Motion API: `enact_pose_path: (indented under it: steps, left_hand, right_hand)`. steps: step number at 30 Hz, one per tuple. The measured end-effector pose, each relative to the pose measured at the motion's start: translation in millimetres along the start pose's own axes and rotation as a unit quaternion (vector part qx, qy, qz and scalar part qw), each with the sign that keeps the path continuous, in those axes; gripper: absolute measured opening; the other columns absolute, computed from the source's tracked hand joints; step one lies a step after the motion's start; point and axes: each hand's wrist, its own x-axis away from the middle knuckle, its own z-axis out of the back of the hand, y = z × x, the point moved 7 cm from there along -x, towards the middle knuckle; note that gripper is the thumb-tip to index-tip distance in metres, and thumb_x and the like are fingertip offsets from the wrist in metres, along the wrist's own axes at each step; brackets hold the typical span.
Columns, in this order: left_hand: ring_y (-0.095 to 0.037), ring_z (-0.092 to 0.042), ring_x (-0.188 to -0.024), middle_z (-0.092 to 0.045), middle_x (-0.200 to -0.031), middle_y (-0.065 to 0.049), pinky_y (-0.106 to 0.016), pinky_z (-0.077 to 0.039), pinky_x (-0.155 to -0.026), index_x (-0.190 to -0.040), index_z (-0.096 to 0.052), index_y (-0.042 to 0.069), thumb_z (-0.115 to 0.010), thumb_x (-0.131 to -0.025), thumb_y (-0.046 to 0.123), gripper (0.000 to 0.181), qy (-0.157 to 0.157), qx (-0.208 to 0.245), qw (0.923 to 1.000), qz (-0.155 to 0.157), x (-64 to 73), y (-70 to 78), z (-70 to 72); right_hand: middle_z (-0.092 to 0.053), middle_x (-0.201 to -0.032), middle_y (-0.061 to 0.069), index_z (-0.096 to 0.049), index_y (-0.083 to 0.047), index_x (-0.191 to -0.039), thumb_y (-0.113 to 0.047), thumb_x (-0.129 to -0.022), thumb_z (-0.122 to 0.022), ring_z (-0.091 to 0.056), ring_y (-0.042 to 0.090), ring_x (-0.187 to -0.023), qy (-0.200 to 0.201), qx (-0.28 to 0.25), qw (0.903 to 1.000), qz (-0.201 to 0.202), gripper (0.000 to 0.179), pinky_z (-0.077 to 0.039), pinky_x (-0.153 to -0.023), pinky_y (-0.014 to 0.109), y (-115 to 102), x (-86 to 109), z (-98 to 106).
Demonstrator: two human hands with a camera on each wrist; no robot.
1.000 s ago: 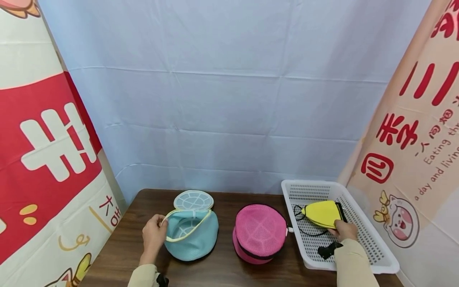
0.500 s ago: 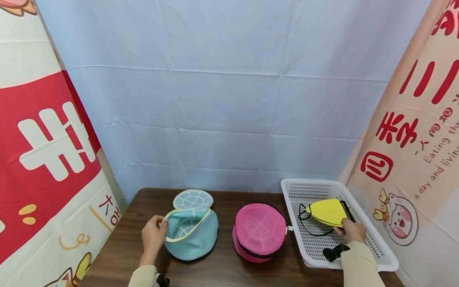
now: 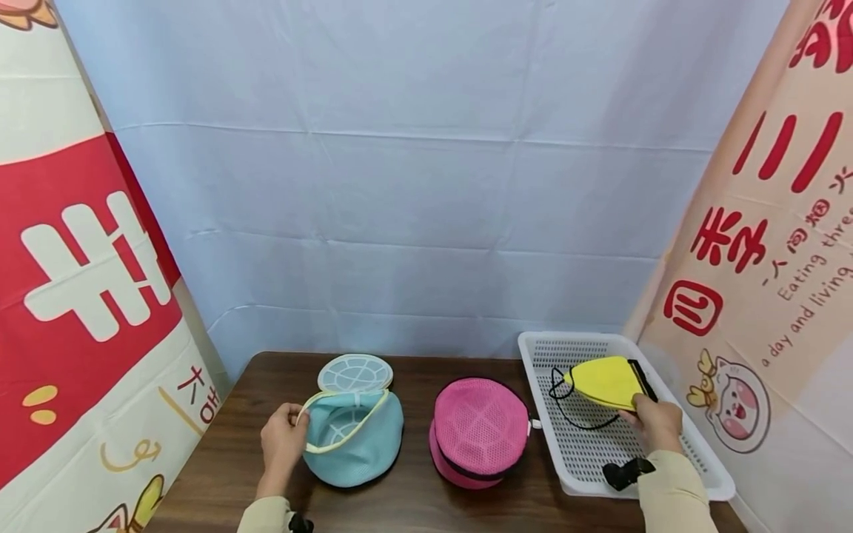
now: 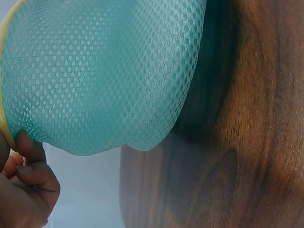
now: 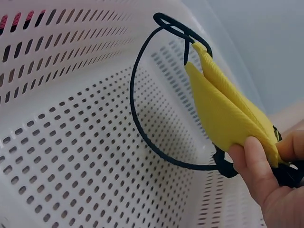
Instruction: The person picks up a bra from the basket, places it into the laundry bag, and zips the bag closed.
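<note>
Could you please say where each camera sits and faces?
Head: head-worn, facing forward and down at the table; left hand, right hand, sleeves show.
Left wrist: worn there, facing the blue bag; left hand shows.
Right wrist: worn there, facing the yellow item; right hand shows.
Head and right wrist share: yellow item, white basket.

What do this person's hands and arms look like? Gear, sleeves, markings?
The left hand and right hand are bare, no gloves. Left sleeve and right sleeve: long, plain cream, no markings visible. A small black device sits at the right cuff, another at the left, partly cut off. No cables visible.
</note>
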Motion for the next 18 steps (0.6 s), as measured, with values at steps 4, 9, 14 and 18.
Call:
enact_pose_path:
  steps: [4, 9, 14, 18]
  left_hand:
    - [-0.021, -0.047, -0.063, -0.052, -0.069, -0.003, -0.034, -0.037, -0.059, -0.087, -0.065, 0.003, -0.063, -0.087, 0.011, 0.008, 0.003, 0.003, 1.0, 0.006, 0.2, 0.3, -0.1]
    - [-0.021, -0.048, -0.066, -0.054, -0.071, -0.004, -0.035, -0.037, -0.059, -0.088, -0.065, 0.003, -0.062, -0.087, 0.01, 0.007, 0.003, 0.007, 0.9999, 0.011, 1.9, -0.1, 0.5]
    - [-0.02, -0.048, -0.064, -0.053, -0.07, -0.003, -0.034, -0.037, -0.058, -0.087, -0.065, 0.004, -0.063, -0.086, 0.009, 0.006, 0.008, 0.012, 0.9998, 0.011, 2.3, 0.5, 0.0]
    - [-0.02, -0.047, -0.063, -0.054, -0.07, -0.003, -0.034, -0.037, -0.058, -0.088, -0.066, 0.004, -0.063, -0.085, 0.01, 0.007, 0.004, 0.013, 0.9998, 0.012, 2.3, 1.1, -1.3]
  right_hand:
    - [-0.041, -0.11, 0.026, -0.013, 0.018, -0.138, -0.012, -0.089, -0.043, -0.065, 0.014, -0.057, -0.003, 0.027, 0.9996, 0.012, 0.065, -0.053, -0.065, 0.027, -9.4, 4.5, -0.9]
    - [-0.042, -0.112, 0.028, -0.014, 0.018, -0.138, -0.015, -0.09, -0.042, -0.065, 0.015, -0.058, -0.007, 0.043, 0.9986, 0.028, 0.065, -0.052, -0.058, 0.024, -16.6, 11.6, -2.0]
    - [-0.04, -0.112, 0.029, -0.015, 0.02, -0.137, -0.016, -0.091, -0.043, -0.065, 0.014, -0.059, -0.022, 0.041, 0.9976, 0.051, 0.065, -0.052, -0.058, 0.024, -26.6, 18.1, -6.4]
    - [-0.04, -0.113, 0.029, -0.016, 0.02, -0.136, -0.017, -0.092, -0.043, -0.066, 0.015, -0.061, -0.035, 0.04, 0.996, 0.072, 0.063, -0.052, -0.062, 0.026, -37.6, 22.6, -11.5]
